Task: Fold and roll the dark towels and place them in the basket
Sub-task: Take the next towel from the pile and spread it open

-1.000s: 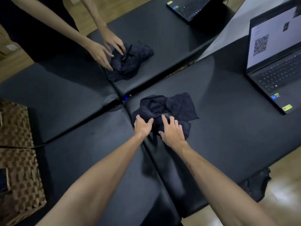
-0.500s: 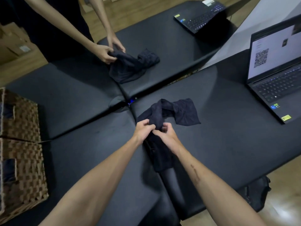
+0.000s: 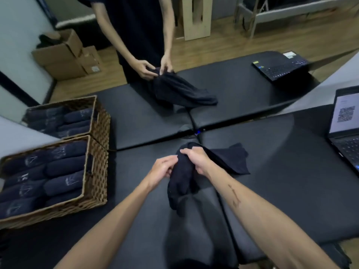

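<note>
Your left hand (image 3: pixel 163 167) and right hand (image 3: pixel 196 161) both grip the bunched dark towel (image 3: pixel 186 171), lifted between them above the surface (image 3: pixel 281 171). Find two corners, spread it flat ahead of your hands, then fold; the basket (image 3: pixel 95 183) waits left.

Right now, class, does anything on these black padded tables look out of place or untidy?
Nothing damaged or spilled. The dark crumpled towel is bunched in the left hand and right hand, not yet folded; the woven wicker basket holds neat rolls.
</note>
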